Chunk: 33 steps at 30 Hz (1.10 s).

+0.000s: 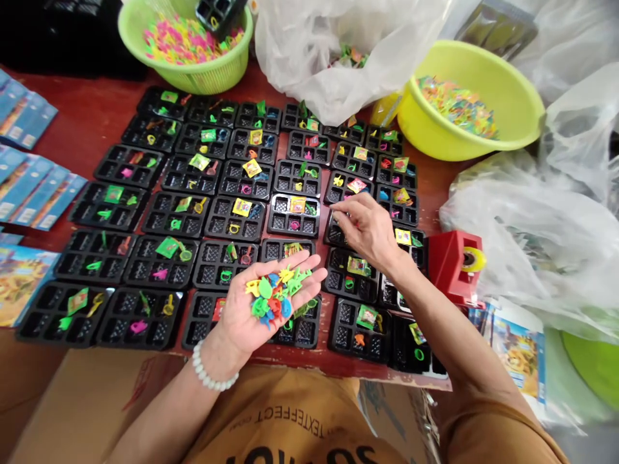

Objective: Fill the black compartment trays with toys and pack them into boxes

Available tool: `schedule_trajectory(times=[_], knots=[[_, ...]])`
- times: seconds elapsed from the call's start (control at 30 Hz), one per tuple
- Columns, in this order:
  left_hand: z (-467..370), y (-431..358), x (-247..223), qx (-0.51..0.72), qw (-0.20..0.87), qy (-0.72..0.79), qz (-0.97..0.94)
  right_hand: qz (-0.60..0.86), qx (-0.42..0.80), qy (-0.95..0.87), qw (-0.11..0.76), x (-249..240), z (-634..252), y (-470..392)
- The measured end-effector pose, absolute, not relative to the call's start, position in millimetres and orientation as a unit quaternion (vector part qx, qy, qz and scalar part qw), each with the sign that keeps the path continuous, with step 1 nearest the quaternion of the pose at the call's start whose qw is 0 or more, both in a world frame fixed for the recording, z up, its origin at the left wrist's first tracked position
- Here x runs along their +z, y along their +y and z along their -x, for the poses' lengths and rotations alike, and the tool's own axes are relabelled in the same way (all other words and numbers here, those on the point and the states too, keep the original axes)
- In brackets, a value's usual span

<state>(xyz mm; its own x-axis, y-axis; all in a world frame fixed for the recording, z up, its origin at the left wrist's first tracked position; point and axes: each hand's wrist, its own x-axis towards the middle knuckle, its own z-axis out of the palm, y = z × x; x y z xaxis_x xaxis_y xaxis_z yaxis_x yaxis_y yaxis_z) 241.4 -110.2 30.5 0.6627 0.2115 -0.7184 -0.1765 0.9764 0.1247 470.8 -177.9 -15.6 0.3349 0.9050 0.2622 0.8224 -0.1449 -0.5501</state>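
My left hand [246,309] lies palm up with its fingers stretched out, carrying a heap of small plastic toys [273,298] in green, yellow, blue and red. Over a black compartment tray [333,233] right of centre is my right hand [367,229], fingertips pinched together. Whatever it may hold is too small to make out. Rows of similar black trays [171,212] surround both hands. Many hold a small coloured packet [242,207] and little plastic pieces, such as a pink one [138,327], in separate compartments. My left hand and forearm partly hide the nearest trays.
A green basket [193,78] of bright plastic pieces stands at the back left, a yellow basin [464,145] at the back right. White plastic bags [338,77] bulge behind and to the right. A red tape dispenser [452,267] sits by the right edge; blue printed boxes [36,187] lie left.
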Motion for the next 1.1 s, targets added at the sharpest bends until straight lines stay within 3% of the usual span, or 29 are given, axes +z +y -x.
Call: schedule_trajectory(times=[0.07,0.17,0.33,0.7,1.1], knots=[[-244,-111,29,0.117,0.907,0.405,-0.014,0.658,0.134,-0.656,0.345,1,-446,-185],[-246,-111,27,0.139,0.888,0.437,-0.002,0.565,0.191,-0.738,0.315,19,-415,-192],[-247,-110,31,0.133,0.864,0.485,0.002,0.595,0.137,-0.756,0.236,18,-399,-192],[-245,-113,24,0.132,0.895,0.425,-0.001,0.588,0.128,-0.767,0.220,13,-407,-194],[-244,-114,16,0.125,0.912,0.391,-0.019,0.591,0.092,-0.734,0.322,20,-414,-199]])
